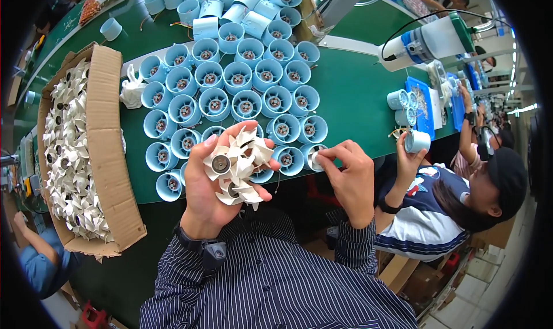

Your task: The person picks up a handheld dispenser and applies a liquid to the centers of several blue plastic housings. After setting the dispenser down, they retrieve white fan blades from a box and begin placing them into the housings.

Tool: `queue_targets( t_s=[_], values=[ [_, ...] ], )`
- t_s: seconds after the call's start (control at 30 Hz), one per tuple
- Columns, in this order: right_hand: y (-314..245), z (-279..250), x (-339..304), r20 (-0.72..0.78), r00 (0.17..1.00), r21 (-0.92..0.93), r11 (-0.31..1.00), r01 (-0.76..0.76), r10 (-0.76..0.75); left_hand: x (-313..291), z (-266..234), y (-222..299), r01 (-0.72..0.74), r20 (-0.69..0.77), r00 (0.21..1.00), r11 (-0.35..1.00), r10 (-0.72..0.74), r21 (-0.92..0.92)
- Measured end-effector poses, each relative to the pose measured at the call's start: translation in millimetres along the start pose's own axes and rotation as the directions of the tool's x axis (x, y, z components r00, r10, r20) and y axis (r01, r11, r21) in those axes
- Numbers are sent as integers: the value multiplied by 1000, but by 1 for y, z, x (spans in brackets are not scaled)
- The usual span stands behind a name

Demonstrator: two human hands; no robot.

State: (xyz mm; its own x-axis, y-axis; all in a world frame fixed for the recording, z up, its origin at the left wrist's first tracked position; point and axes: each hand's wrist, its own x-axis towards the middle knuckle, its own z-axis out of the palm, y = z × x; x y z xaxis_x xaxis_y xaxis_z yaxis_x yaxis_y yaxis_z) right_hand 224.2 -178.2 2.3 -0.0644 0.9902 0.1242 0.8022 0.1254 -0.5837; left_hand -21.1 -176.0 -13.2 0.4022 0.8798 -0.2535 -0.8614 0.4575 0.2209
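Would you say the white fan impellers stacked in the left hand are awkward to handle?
Probably. The fan impellers look like thin moulded plastic, so likely light and stiff. Their curled blades interlock loosely, so the bunch in the left hand may slip apart. The thin blade tips seem fragile.

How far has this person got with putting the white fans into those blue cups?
None of the blue housings visibly holds a fan yet. The left hand holds several white fan blades; the right hand pinches something at one housing. The cardboard box is full of blades.

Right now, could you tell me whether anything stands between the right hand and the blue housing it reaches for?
Nothing visible does: the right hand already has its fingers on the housing at the table's near edge.
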Motion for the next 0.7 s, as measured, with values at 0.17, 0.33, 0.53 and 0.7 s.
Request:
queue_targets(
  t_s=[0.17,0.33,0.53,0.7],
  values=[
    [0,-3,0,13,998,-43,997,68,-67,4,0,0,-2,2,1000,1000,2,-31],
    [-1,1,-1,37,990,-211,967,144,-139,7,-2,1,-10,-12,1000,1000,10,-28],
    [-45,-4,-7,-26,998,133,990,52,-49,8,6,0,-20,-39,999,999,18,-42],
    [-86,20,-8,-82,968,369,895,250,-237,9,11,-1,-79,-120,989,996,83,42]
  ],
)
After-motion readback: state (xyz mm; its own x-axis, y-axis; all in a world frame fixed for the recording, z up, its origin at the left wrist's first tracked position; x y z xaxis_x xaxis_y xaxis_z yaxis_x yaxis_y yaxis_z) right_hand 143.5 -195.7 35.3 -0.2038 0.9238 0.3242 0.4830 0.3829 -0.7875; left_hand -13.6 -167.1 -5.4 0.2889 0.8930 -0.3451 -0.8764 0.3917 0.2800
